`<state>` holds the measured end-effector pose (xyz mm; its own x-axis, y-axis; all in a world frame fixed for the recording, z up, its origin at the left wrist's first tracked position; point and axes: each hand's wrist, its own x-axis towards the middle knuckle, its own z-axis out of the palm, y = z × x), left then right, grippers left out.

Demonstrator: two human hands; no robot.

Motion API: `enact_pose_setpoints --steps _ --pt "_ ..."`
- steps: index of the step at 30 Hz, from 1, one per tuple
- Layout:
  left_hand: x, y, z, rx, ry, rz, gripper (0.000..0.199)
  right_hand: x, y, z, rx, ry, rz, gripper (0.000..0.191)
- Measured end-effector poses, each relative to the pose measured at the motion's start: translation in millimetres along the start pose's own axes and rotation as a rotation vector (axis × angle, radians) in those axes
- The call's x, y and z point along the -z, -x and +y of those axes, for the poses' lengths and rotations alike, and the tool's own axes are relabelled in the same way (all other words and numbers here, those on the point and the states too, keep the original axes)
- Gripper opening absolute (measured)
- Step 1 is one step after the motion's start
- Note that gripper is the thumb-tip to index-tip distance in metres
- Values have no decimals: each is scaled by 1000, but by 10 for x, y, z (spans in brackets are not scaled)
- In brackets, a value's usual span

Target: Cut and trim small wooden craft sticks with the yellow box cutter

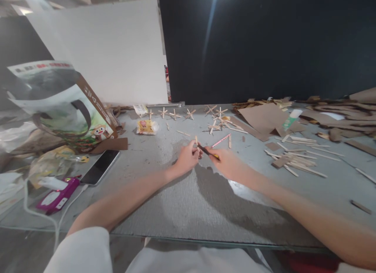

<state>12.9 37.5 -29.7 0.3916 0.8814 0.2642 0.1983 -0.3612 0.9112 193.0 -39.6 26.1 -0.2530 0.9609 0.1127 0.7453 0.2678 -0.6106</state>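
Observation:
My left hand is closed around a short wooden craft stick, which stands upright from the fingertips. In my right hand is a slim black tool with a yellow part, perhaps a utility knife. Its front end meets the stick at the left fingers; the exact contact is too small to make out. Just beyond the hands lie a pink patterned strip and a loose short stick. Farther back are several star shapes made of crossed sticks.
Loose sticks are heaped on the right, near brown cardboard and a glue stick. At left are a phone, a purple power strip with white cables, and a large printed bag. A yellow packet lies toward the back.

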Motion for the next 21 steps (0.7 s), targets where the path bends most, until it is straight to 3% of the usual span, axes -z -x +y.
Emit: enact_pose_setpoints --steps 4,12,21 --pt "-7 12 33 4 -28 -33 15 181 -60 1 18 5 -107 40" --pt "8 -19 -4 11 -39 0 20 -151 59 7 -63 -8 42 53" --pt "-1 20 73 -44 -115 -49 18 85 -45 99 32 28 -34 39"
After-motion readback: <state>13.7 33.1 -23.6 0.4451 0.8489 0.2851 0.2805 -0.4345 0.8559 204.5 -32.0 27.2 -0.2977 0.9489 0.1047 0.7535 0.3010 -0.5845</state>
